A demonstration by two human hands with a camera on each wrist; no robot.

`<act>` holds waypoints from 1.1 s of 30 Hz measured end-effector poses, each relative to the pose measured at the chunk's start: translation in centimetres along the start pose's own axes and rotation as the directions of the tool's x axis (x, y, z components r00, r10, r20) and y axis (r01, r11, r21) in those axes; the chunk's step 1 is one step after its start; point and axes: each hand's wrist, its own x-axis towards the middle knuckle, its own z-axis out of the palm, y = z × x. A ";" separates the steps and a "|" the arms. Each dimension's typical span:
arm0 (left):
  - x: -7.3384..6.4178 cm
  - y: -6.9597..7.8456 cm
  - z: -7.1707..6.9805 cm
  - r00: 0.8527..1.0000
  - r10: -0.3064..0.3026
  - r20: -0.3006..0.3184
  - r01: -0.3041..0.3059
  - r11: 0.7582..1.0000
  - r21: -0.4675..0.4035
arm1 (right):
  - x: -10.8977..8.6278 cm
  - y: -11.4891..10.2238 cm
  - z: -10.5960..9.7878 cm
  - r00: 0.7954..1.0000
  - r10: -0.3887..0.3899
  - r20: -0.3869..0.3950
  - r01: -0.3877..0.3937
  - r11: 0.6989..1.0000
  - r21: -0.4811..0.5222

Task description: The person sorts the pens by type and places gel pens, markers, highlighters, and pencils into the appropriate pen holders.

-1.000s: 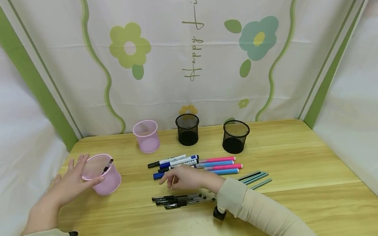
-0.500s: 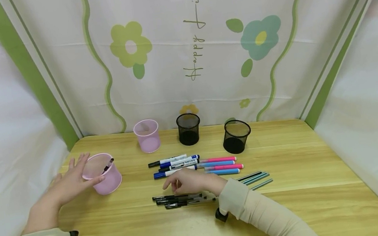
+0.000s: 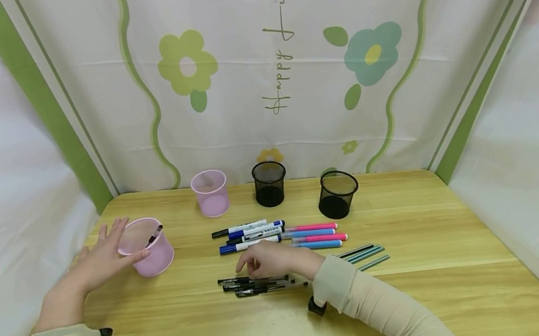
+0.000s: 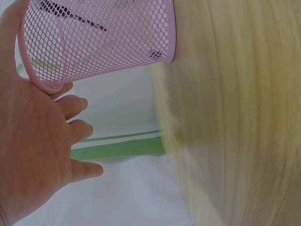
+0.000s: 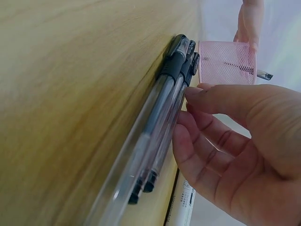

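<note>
My left hand [image 3: 98, 265] holds the rim of a pink mesh pen cup [image 3: 156, 258], thumb on the near side, its other fingers spread behind. One black gel pen [image 3: 154, 235] leans inside that cup, its capped end above the rim. My right hand [image 3: 275, 260] is over a small group of clear-barrelled gel pens [image 3: 256, 291] with black caps, lying on the wooden table. In the right wrist view, the thumb and bent fingers of the right hand [image 5: 235, 141] close at the side of the outermost gel pen [image 5: 169, 122], just below its cap.
Behind the right hand lie several whiteboard markers [image 3: 249, 229] and pink and blue felt-tip pens [image 3: 314, 233]. Thin dark and green pencils [image 3: 366, 254] lie to the right. Another pink mesh cup [image 3: 211, 197] and two black mesh cups [image 3: 269, 187] stand along the back.
My right hand has come down and slightly nearer from over the markers to the gel pens, and the farthest gel pen has shifted slightly. The left hand keeps its place on the pink cup.
</note>
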 end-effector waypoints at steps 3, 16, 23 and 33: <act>0.0 -0.1 0.1 1.000 0.001 -0.003 -0.001 1.000 -0.001 | 0.0 -0.1 0.0 1.000 0.004 0.010 -0.004 1.000 -0.004; 0.0 -0.2 0.2 1.000 0.001 -0.005 -0.001 1.000 0.002 | 0.4 -0.8 0.5 1.000 -0.029 0.013 0.030 0.988 -0.153; 0.0 -0.1 0.1 1.000 -0.001 0.002 0.001 1.000 0.000 | 0.5 -1.1 0.4 0.999 -0.032 0.030 0.037 0.985 -0.170; -0.1 -0.1 0.1 1.000 0.003 0.002 -0.003 1.000 -0.013 | 0.2 -1.1 0.0 0.999 -0.039 0.035 0.046 0.974 -0.221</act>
